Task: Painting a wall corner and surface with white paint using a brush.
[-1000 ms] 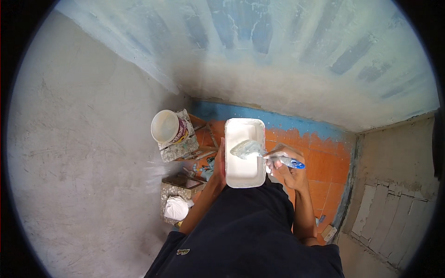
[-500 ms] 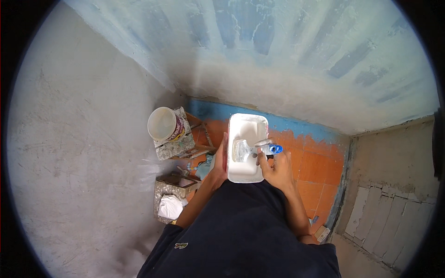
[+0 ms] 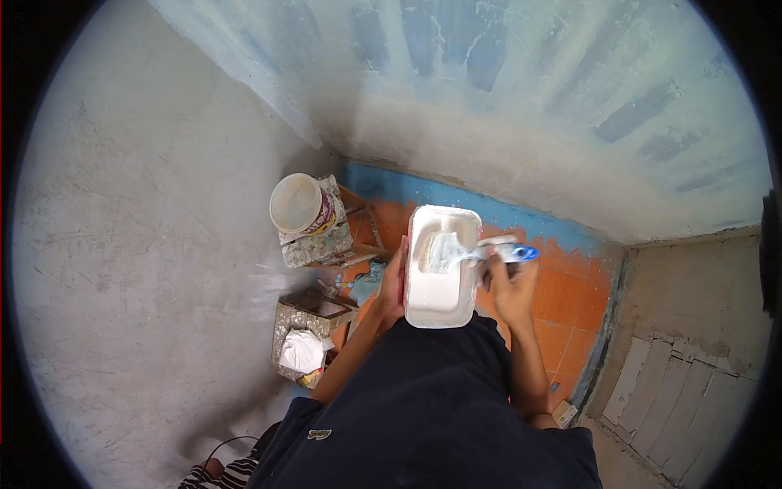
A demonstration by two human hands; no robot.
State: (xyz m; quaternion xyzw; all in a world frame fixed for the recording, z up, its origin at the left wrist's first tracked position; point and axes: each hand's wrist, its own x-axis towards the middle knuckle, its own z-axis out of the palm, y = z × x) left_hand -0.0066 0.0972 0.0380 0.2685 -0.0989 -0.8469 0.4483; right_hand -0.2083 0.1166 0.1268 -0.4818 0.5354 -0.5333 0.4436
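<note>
My left hand grips a white rectangular paint tray by its left side, holding it level in front of my body. White paint lies in the tray. My right hand is closed round the handle of a paintbrush with a blue handle end, slightly blurred by motion. The paint-coated bristles are over the upper middle of the tray; whether they touch the paint I cannot tell. Some fingers of my left hand are hidden behind the tray.
A white bucket sits on a paint-spattered stool at left. Nearer stands a second spattered stand with a white cloth. Ahead rises a patchy blue-white wall; orange tiles cover the floor. Striped fabric shows at lower left.
My right hand has moved the brush right and slightly up, and its bristles have shifted with it. The whole view has shifted a little; striped fabric has appeared at lower left.
</note>
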